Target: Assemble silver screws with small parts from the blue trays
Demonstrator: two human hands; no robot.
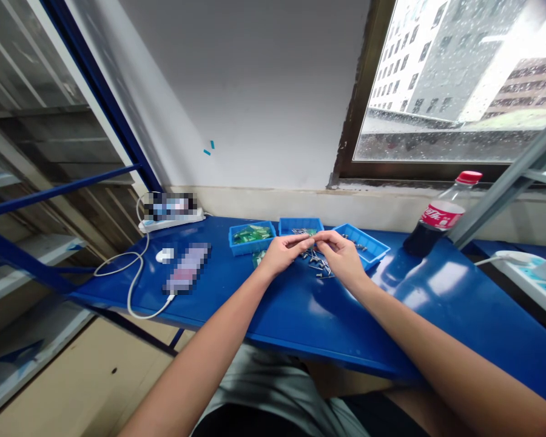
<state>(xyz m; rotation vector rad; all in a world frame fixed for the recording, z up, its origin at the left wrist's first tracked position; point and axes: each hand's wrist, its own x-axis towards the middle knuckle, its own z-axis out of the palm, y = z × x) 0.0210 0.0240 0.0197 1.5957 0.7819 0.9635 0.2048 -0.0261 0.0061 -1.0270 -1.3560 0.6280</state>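
My left hand and my right hand meet fingertip to fingertip over the blue table, both closed in a pinch. Whatever they hold between them is too small to make out. Under and between them lies a loose pile of small silvery metal pieces. Just beyond stand three blue trays: the left tray holds green pieces, the middle tray has thin metal pieces, and the right tray, set at an angle, contains small dark metal parts. A green-and-white piece shows partly behind my left hand.
A cola bottle with a red cap stands right of the trays. On the left lie a phone with a white cable, a round white object and a power strip. Wall and window rise behind the blue table.
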